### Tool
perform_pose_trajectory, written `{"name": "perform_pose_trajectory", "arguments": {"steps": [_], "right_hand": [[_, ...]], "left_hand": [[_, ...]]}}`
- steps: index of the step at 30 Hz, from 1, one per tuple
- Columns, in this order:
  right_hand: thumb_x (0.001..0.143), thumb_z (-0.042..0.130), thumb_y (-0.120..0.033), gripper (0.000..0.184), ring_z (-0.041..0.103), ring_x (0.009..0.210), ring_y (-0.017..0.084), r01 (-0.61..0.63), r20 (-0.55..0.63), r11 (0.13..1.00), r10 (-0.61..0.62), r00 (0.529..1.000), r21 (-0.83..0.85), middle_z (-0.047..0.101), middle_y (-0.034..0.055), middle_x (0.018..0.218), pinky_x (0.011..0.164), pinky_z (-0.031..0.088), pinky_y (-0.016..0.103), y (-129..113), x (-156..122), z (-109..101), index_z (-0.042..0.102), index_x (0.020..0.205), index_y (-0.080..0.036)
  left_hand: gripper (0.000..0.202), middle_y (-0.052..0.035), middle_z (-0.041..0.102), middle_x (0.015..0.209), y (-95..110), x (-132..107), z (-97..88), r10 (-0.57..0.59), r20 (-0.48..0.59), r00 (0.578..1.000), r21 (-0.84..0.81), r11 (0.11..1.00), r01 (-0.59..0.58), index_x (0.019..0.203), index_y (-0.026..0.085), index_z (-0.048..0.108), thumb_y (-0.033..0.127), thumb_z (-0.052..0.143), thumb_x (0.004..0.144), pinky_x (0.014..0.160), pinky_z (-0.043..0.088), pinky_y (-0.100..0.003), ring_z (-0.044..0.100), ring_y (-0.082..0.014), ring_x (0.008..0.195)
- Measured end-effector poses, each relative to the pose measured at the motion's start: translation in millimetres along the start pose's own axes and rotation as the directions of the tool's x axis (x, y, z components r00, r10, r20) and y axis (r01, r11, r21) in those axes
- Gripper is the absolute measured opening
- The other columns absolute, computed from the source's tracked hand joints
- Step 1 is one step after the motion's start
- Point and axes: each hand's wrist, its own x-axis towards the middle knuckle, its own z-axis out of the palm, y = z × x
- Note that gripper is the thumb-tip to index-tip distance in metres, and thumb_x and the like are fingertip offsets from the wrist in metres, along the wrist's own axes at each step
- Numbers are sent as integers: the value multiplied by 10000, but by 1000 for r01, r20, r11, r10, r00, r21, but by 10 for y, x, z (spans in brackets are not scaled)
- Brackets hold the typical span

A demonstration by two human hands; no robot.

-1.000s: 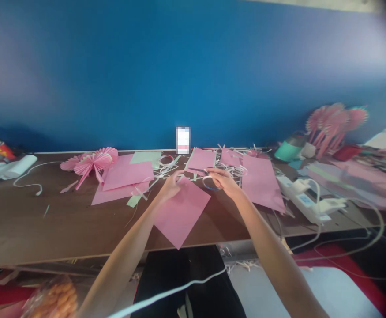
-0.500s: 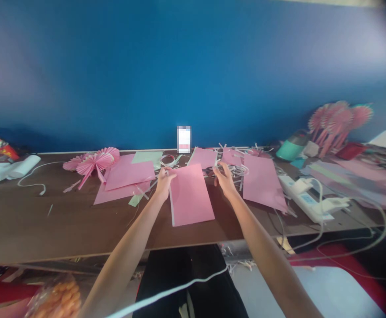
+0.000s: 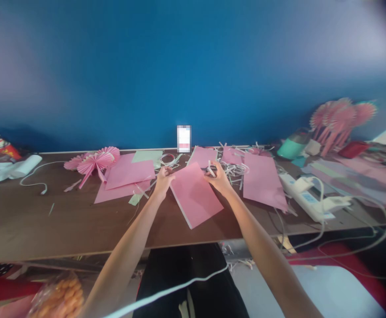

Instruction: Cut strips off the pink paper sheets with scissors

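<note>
One pink sheet (image 3: 197,196) slants toward the surface's (image 3: 96,234) front edge, left fingers (image 3: 169,178) pinching its corner, right fingers (image 3: 218,168) curled round scissors (image 3: 210,169); best kept steady.

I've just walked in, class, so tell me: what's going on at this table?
A person's left hand holds a pink sheet by its upper left corner, above the table. The right hand, near the sheet's upper right edge, holds what look like scissors, partly hidden. A pale border shows along the sheet's left side. Thin pale strips lie tangled behind the right hand, and pleated pink fans lie off to the left.
</note>
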Motion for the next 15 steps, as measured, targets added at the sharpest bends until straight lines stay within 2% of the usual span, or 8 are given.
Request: {"name": "perform_pose_trajectory", "arguments": {"steps": [2,5,8,10,12,15], "right_hand": [[661,672,-238,653,584,646,136,2,53,999,0,999,-43,592,-33,718,612,470,261,-10,-10,-3,396,1253,-222],[671,651,-219,642,589,654,140,12,178,995,6,984,-100,598,-21,747,595,459,252,-71,-61,8,401,1262,-233],[701,624,-212,609,572,635,131,56,317,992,-16,948,-117,598,-17,743,575,436,232,-158,-131,34,408,1269,-234],[712,616,-217,603,550,602,121,65,379,991,-17,925,-113,598,-18,741,557,419,223,-206,-166,55,405,1277,-237],[730,613,-250,576,534,582,119,67,382,989,-11,924,-135,594,-21,732,553,410,222,-232,-181,75,417,1271,-238],[802,558,-353,433,527,577,127,99,270,974,-41,962,-204,584,-22,687,574,405,234,-238,-160,87,486,1209,-224]], "left_hand": [[408,-26,636,903,57,4,-53,84,95,992,143,985,-97,1022,212,529,110,575,629,664,450,-282,597,-165,764],[461,-51,640,1028,124,-25,-62,213,209,954,313,910,-272,1140,239,540,124,553,693,809,450,-324,595,-200,958],[419,-64,652,1035,155,-78,25,224,319,921,336,882,-331,1187,238,542,214,557,769,828,450,-329,601,-208,959],[355,-70,663,985,168,-108,99,206,390,898,304,891,-337,1128,209,584,283,575,781,778,458,-311,613,-208,894],[251,-53,662,851,178,-126,152,194,449,872,285,894,-345,960,177,642,338,584,777,694,451,-282,604,-190,773],[262,-9,592,657,170,-134,180,171,474,864,294,894,-338,741,150,631,402,568,778,582,392,-246,524,-144,615]]}}
